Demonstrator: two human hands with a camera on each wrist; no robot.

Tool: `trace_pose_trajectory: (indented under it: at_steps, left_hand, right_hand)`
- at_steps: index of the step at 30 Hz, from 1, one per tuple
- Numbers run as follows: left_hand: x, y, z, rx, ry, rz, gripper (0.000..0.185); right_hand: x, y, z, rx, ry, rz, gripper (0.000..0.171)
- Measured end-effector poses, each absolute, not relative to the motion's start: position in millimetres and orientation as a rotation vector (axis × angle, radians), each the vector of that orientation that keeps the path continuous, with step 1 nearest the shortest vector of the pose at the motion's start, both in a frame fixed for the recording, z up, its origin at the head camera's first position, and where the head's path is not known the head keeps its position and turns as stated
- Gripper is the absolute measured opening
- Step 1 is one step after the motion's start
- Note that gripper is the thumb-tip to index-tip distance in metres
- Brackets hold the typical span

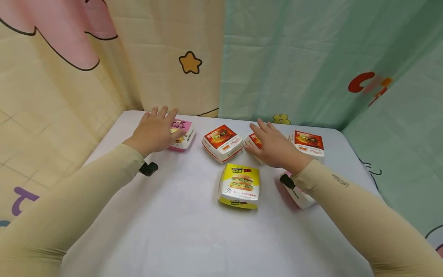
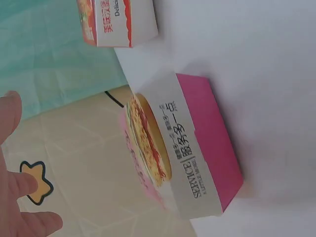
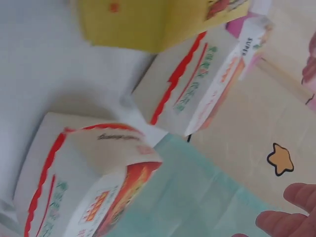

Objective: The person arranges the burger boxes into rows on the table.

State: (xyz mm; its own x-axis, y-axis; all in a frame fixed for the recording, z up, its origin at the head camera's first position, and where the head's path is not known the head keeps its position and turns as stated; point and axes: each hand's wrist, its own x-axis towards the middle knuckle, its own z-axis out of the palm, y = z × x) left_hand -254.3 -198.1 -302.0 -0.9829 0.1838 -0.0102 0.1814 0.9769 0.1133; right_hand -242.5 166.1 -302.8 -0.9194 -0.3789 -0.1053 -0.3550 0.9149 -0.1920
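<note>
The pink burger box (image 1: 182,134), squarish printed cardboard, sits at the far left of the white cloth surface (image 1: 180,231); my left hand (image 1: 156,130) lies over it, fingers spread flat; further right I see a glossy red box (image 1: 222,142), a yellow box (image 1: 240,186) nearer me, then my right hand (image 1: 275,146), fingers spread, resting on a second red box (image 1: 254,141); both forearms reach forward.

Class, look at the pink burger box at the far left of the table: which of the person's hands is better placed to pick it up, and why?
Left. The left hand already lies over the pink box, fingers spread across its lid. The right hand is over a red box further right, with another red box between it and the pink one.
</note>
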Motion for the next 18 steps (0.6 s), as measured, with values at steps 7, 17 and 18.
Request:
trace_pose_trajectory:
  at_steps: [7,17,18]
  left_hand:
    - [-261,-219,-306,0.205,3.082,0.272,0.088]
    - [-262,-237,-313,0.175,3.071,0.307,0.088]
    - [-262,-239,-313,0.177,3.072,0.308,0.088]
  right_hand:
    - [-240,133,-289,-0.614,2.883,-0.606,0.083]
    - [-242,103,-288,-0.671,2.847,-0.708,0.080]
    - [-243,101,-289,-0.675,2.845,-0.715,0.079]
